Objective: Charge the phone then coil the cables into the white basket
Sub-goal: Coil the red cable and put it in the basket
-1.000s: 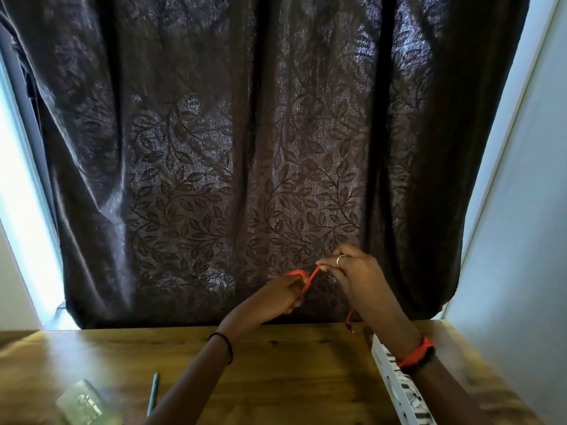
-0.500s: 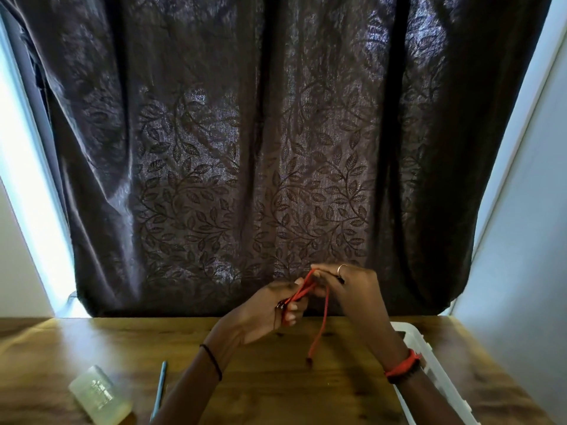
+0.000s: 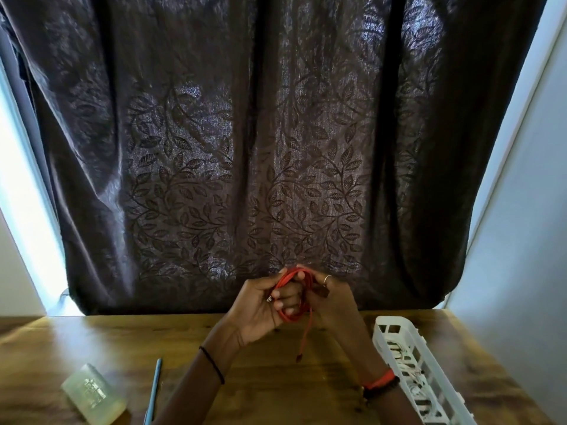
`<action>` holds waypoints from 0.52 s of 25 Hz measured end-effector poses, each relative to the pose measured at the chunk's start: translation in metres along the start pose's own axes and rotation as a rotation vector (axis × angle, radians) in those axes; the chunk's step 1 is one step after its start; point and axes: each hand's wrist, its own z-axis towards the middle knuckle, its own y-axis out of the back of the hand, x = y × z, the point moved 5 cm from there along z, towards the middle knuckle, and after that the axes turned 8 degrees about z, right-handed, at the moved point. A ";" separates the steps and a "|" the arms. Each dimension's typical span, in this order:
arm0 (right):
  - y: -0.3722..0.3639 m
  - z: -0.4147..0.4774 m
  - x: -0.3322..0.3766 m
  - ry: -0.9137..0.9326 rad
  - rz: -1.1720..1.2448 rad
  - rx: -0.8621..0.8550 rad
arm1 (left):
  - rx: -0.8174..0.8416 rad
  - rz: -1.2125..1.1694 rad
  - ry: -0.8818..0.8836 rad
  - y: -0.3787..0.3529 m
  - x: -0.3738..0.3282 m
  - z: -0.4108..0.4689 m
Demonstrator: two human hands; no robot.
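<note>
A red cable (image 3: 302, 294) is wound in loops around the fingers of my left hand (image 3: 260, 308), which grips the coil above the wooden table (image 3: 276, 388). My right hand (image 3: 331, 299) holds the cable's other side, pinching it near a dark plug. One loose end with a small connector (image 3: 299, 358) dangles down toward the table. The white basket (image 3: 399, 338) lies at the right, with light-coloured cable inside it. No phone is in view.
A translucent rectangular case (image 3: 93, 394) lies at the front left of the table, a blue pen (image 3: 153, 391) beside it. A dark leaf-patterned curtain (image 3: 276, 148) hangs behind the table. A pale wall (image 3: 521, 240) stands close on the right.
The red cable went from a short strand between my hands to several loops around my left fingers. Both hands dropped lower, and more of the basket came into view.
</note>
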 end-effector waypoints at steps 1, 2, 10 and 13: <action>0.001 -0.002 -0.001 -0.013 -0.028 -0.050 | 0.008 -0.005 0.008 0.000 0.002 -0.001; 0.001 -0.004 -0.002 -0.028 -0.038 -0.087 | 0.007 0.001 0.018 0.001 0.003 -0.002; -0.010 -0.012 -0.006 -0.143 -0.104 -0.171 | -0.100 0.062 0.075 0.013 0.010 -0.010; -0.008 -0.012 -0.009 -0.178 -0.018 -0.151 | -0.169 0.136 0.096 0.018 0.007 -0.014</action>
